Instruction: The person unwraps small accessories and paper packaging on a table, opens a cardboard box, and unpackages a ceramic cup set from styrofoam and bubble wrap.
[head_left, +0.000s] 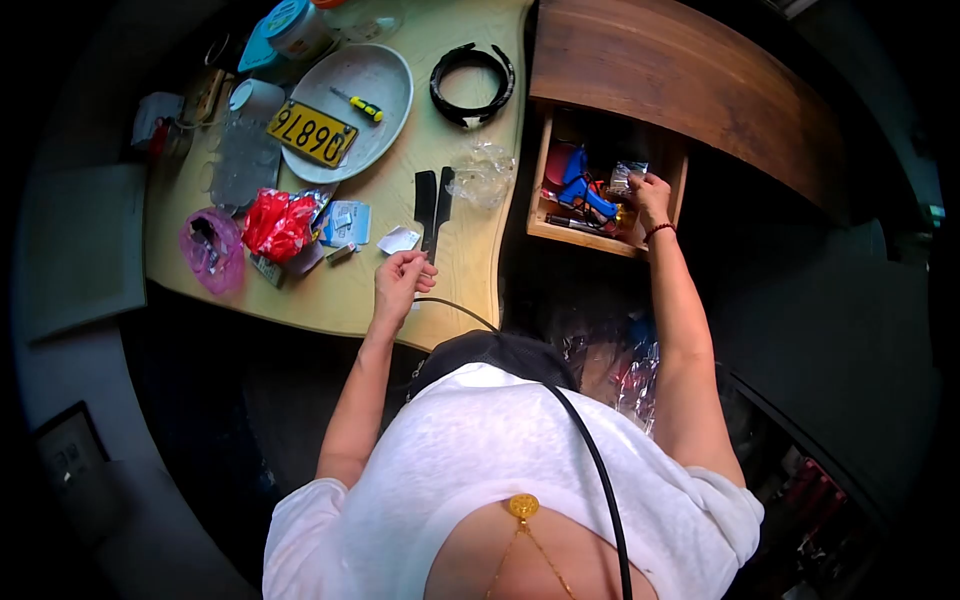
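Note:
My right hand [652, 198] is over the open wooden drawer [585, 238], its fingers closed on a small silvery foil packet [627, 176]. In the drawer, beside that hand, lies a blue glue gun [584, 188]. My left hand [400, 285] is at the table's front edge with thumb and fingers pinched together; what is between them, if anything, is too small to make out. Two black combs [425, 200] lie just beyond its fingertips, next to a small white piece of card [398, 240].
On the table [380, 300] are a large dish [398, 95] holding a yellow number plate [312, 133] and a screwdriver [358, 104], a black hoop [437, 85], clear plastic wrap [482, 175], a red bag [278, 225] and a pink bag [212, 250]. Jars stand at the back.

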